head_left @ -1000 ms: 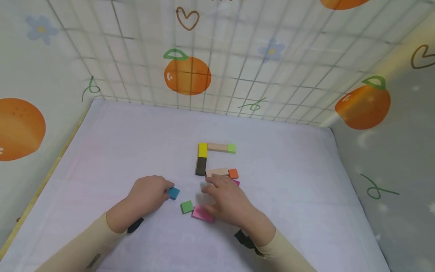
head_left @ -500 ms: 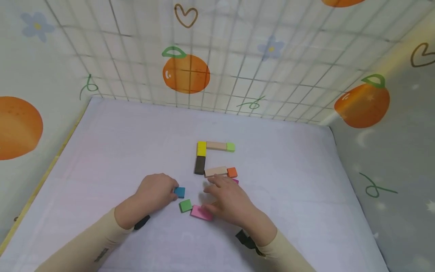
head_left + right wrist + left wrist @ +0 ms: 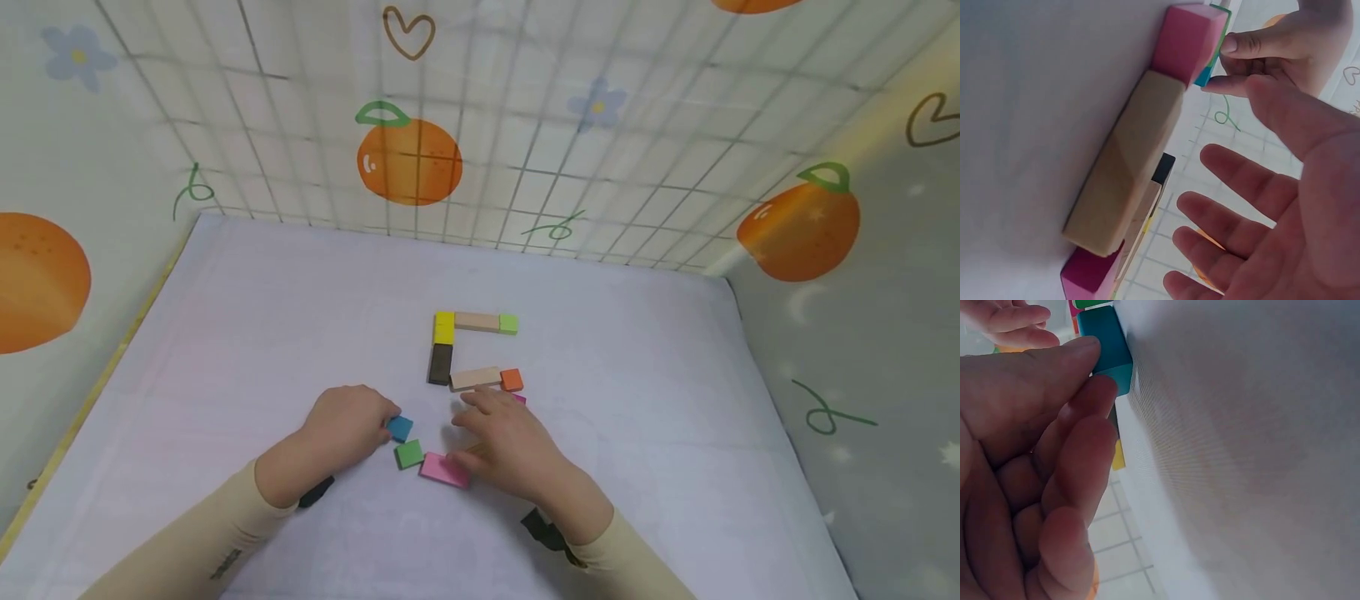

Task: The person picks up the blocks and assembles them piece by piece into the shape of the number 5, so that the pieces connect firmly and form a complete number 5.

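Note:
My left hand (image 3: 341, 427) pinches a blue block (image 3: 401, 428) between thumb and index finger, low at the white cloth. Just below the block's near corner lies a green block (image 3: 409, 454), followed by a pink block (image 3: 444, 469). In the head view my right hand (image 3: 510, 442) hangs over the right part of this row, its fingers loosely spread and holding nothing. The right wrist view shows a plain wooden block (image 3: 1125, 162) beside that hand, between the pink block and a magenta block (image 3: 1091, 272). The palm hides most of these from above.
Beyond the hands, a yellow block (image 3: 444, 327), a dark block (image 3: 441, 364), two wooden blocks (image 3: 477, 322), a light green block (image 3: 508, 324) and an orange block (image 3: 512, 380) form an angular outline. A fruit-printed curtain over a grid (image 3: 408, 162) stands behind.
My left hand has moved right with the blue block, bringing it near the green block and turning it slightly. The right hand has stayed in about the same place.

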`<state>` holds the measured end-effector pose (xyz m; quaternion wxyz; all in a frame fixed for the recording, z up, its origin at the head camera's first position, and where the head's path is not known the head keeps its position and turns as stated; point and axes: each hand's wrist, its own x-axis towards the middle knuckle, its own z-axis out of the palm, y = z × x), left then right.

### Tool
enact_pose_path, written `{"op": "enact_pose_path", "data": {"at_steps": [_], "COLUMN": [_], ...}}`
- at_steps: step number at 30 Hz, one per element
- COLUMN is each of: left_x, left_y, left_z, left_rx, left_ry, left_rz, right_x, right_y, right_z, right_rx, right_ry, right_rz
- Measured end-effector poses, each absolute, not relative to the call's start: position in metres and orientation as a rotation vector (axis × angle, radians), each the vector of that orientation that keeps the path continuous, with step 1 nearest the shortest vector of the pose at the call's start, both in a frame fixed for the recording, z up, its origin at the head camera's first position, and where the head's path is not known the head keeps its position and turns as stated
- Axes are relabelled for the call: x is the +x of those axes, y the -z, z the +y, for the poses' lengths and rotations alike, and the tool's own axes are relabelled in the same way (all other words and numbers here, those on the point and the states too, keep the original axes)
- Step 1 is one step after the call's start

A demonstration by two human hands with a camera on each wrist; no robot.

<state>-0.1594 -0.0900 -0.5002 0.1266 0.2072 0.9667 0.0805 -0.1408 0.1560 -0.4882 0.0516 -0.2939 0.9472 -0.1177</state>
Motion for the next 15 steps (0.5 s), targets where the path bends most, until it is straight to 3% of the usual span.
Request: {"op": "enact_pose_path", "data": {"at_steps": [15], "left_x": [-0.156], "left_y": [0.496], "left_z": [-0.095], "left_rx": [0.604], "left_ry": [-0.243], "left_rz": [2.831], "right_x": [-0.138], "right_y": [0.479], "right_z": [0.175], "right_rx": [-0.826], "right_ry": [0.441], "right_rz": [2.991]}}
